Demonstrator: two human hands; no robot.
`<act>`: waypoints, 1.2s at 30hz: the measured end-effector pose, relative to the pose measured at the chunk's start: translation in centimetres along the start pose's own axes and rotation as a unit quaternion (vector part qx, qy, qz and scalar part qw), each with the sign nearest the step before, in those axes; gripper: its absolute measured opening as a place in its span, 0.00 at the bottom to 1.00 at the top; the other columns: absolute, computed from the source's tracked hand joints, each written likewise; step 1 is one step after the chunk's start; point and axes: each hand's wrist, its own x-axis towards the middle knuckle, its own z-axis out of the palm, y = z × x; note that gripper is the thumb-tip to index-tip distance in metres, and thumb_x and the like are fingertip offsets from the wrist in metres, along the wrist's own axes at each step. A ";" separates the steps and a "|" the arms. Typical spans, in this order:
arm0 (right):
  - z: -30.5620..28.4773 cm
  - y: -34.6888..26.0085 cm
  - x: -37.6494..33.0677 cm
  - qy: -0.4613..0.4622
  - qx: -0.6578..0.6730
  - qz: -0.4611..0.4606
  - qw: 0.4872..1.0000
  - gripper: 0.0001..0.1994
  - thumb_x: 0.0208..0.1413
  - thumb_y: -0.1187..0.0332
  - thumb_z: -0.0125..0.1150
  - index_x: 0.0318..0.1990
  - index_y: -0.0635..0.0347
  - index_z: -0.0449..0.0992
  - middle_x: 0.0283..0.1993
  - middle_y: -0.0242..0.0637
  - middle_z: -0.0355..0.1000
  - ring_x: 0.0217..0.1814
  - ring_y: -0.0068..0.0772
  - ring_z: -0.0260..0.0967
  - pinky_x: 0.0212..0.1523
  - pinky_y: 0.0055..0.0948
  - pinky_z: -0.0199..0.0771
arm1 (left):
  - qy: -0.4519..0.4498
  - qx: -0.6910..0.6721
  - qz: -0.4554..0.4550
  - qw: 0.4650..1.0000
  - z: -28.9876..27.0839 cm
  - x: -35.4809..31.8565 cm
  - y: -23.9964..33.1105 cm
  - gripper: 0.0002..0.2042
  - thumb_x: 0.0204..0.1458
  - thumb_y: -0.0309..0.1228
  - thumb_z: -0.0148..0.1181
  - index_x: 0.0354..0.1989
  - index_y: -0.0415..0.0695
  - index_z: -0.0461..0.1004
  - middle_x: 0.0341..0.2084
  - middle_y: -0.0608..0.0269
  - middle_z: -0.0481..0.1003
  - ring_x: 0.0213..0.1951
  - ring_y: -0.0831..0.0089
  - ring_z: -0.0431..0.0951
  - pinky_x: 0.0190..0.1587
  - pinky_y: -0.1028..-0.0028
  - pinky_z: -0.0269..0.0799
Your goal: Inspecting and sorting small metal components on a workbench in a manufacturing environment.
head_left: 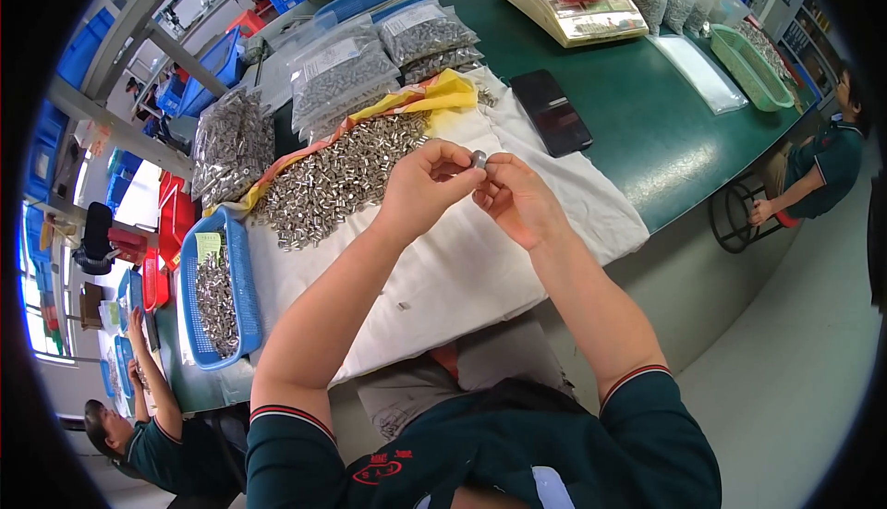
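Observation:
Between the fingertips of both my hands is a small shiny metal cylinder (479, 159), held up over the cloth. My left hand (427, 181) pinches it from the left with thumb and forefinger. From the other side my right hand (519, 197) grips it too, its other fingers curled in. Left of my hands a large heap of similar metal cylinders (319, 176) lies on a white cloth (462, 264). One loose piece (403, 306) rests on the cloth nearer to me. A blue basket (245, 296) at the left holds more of them.
Bags of metal parts (337, 70) stand behind the heap. A dark phone (552, 112) lies on the green table (637, 139), with a scale (554, 6) and a green basket (753, 66) farther back. One person sits at right, another (171, 435) works at lower left.

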 end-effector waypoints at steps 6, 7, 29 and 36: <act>0.1 -2.0 2.3 0.106 -0.310 -0.097 0.940 0.02 0.46 0.74 0.52 0.29 0.61 0.69 0.24 0.30 0.66 0.24 0.19 0.61 0.27 0.19 0.64 | 0.095 -0.250 -0.049 0.962 -1.2 0.1 -0.1 0.17 0.43 0.24 0.59 0.44 0.39 0.68 0.34 0.67 0.69 0.34 0.82 0.69 0.38 0.82 0.64; -0.3 -3.1 3.5 0.133 -0.408 -0.151 0.890 0.03 0.45 0.74 0.53 0.28 0.62 0.70 0.23 0.30 0.66 0.23 0.18 0.61 0.26 0.18 0.63 | 0.095 -0.253 -0.049 0.962 -1.3 -0.1 -0.2 0.17 0.43 0.24 0.59 0.44 0.39 0.68 0.34 0.67 0.69 0.34 0.82 0.69 0.38 0.82 0.64; 4.7 6.8 1.4 -0.234 -0.746 -0.156 0.604 0.07 0.48 0.73 0.51 0.33 0.64 0.73 0.33 0.37 0.71 0.35 0.32 0.69 0.37 0.25 0.67 | 0.089 0.083 -0.035 0.992 -13.9 -14.2 -5.5 0.16 0.42 0.22 0.57 0.43 0.40 0.70 0.39 0.65 0.72 0.39 0.79 0.70 0.45 0.78 0.64; 3.8 9.5 4.5 -0.136 -0.818 -0.306 0.467 0.06 0.43 0.74 0.54 0.31 0.61 0.73 0.31 0.39 0.70 0.35 0.39 0.66 0.37 0.33 0.67 | -0.017 0.164 0.045 0.985 -11.6 -13.4 -5.9 0.13 0.38 0.27 0.57 0.36 0.43 0.73 0.27 0.62 0.73 0.27 0.72 0.73 0.32 0.76 0.69</act>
